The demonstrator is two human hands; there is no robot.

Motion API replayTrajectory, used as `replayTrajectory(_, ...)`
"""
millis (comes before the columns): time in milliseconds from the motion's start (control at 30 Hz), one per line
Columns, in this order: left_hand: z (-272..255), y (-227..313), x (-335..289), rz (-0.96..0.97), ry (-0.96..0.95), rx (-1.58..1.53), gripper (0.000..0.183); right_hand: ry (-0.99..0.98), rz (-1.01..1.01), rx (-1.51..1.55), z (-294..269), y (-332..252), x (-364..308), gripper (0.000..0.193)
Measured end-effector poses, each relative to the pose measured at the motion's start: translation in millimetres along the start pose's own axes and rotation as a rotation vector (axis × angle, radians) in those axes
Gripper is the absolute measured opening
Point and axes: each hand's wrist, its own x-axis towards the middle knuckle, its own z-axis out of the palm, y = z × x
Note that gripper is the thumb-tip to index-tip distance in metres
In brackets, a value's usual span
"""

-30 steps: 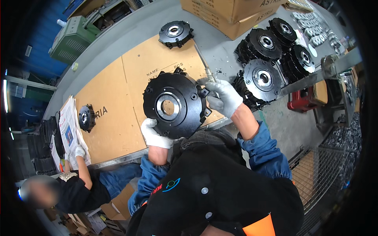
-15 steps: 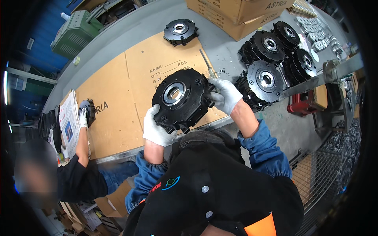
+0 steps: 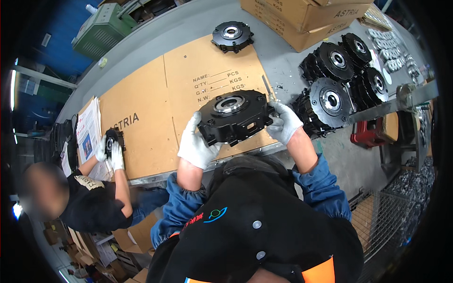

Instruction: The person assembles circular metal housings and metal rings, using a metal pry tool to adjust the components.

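Between my white-gloved hands is a round black metal housing with a silver bearing ring in its centre (image 3: 233, 121), held above the bench. My left hand (image 3: 197, 145) grips its left edge, fingers curled under and thumb up on the rim. My right hand (image 3: 286, 123) has its fingers closed around the opposite edge. The housing is tilted so that its notched side wall, with a small rectangular opening, faces me. Beneath lies a flat brown cardboard sheet (image 3: 146, 89). Beyond my right hand, a thin screwdriver-like tool (image 3: 267, 87) is partly hidden.
A similar black housing (image 3: 232, 36) sits at the cardboard's far edge. Stacked black housings (image 3: 327, 104) stand at right, near metal rings (image 3: 389, 49) and cardboard boxes (image 3: 302, 21). To the left, a co-worker's gloved hands (image 3: 114, 158) hold a smaller black part beside papers (image 3: 88, 132).
The housing has tipped from showing mostly its upper face to showing more of its side wall. The view has shifted slightly. The co-worker now has both hands at the smaller part.
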Motion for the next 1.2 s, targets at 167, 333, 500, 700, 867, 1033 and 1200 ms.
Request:
replayTrajectory(167,-12,4,-1,-0.061,-0.190,-0.037,0.037,-0.020,0.043,0.071,-11,5,8,0.007)
replayTrajectory(333,-10,1,-4,0.052,-0.097,0.080,0.040,0.002,0.065,0.107,-15,10,12,0.013)
replayTrajectory(500,-16,7,-7,0.024,-0.137,-0.014,0.046,-0.021,0.091,0.082,-21,17,17,0.013)
replayTrajectory(700,31,-8,-19,0.173,0.108,0.047,0.062,-0.075,-0.030,0.046,-36,35,46,0.020)
replayTrajectory(867,22,-8,-19,0.211,-0.010,0.112,0.070,-0.259,-0.038,0.188,-42,37,48,0.029)
replayTrajectory(1033,24,-11,-21,0.227,0.079,0.152,0.073,-0.360,-0.097,0.274,-45,35,42,0.032)
replayTrajectory(1200,29,-12,-24,0.266,0.003,0.189,0.068,-0.572,-0.091,0.290,-82,28,77,0.034)
